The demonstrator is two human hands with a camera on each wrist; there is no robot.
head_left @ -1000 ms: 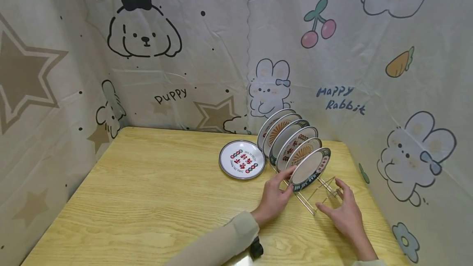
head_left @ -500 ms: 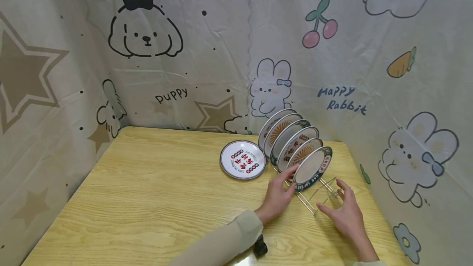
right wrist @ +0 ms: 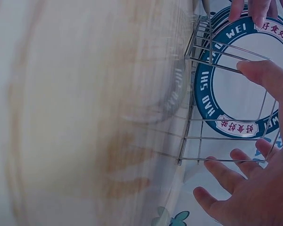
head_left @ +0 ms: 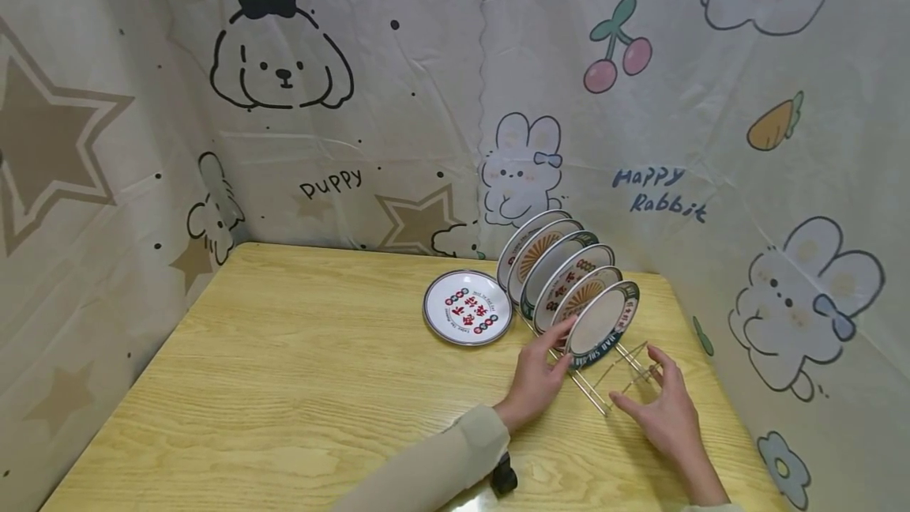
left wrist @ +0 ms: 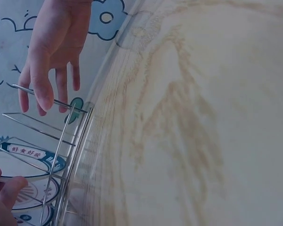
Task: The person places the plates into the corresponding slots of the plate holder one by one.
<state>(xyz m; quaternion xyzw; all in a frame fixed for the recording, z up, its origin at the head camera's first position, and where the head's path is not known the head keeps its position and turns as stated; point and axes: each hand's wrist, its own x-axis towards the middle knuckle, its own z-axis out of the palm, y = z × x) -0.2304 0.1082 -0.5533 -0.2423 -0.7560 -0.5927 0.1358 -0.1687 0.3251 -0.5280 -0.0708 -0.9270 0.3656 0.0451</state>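
Note:
My left hand [head_left: 532,384] pinches the left edge of the frontmost plate [head_left: 599,324], which has a dark green lettered rim. This plate stands tilted in a gold-coloured wire dish rack [head_left: 589,395]. My right hand [head_left: 671,415] holds the rack's near end, thumb on one side and fingers on the other. In the right wrist view the thumb [right wrist: 264,73] touches a rack wire and the fingers are spread. Behind the held plate, several more plates [head_left: 547,255] stand in a row. In the left wrist view, part of my left hand [left wrist: 4,197] shows beside the plates.
A white plate with red characters [head_left: 455,326] lies flat on the wooden table [head_left: 284,370], left of the rack. A black object [head_left: 504,476] sits by the left sleeve. Printed cloth [head_left: 398,133] hangs behind the table and along both sides.
My left hand and the front plate have shifted very slightly right and back over the last second. The right hand keeps its place on the rack.

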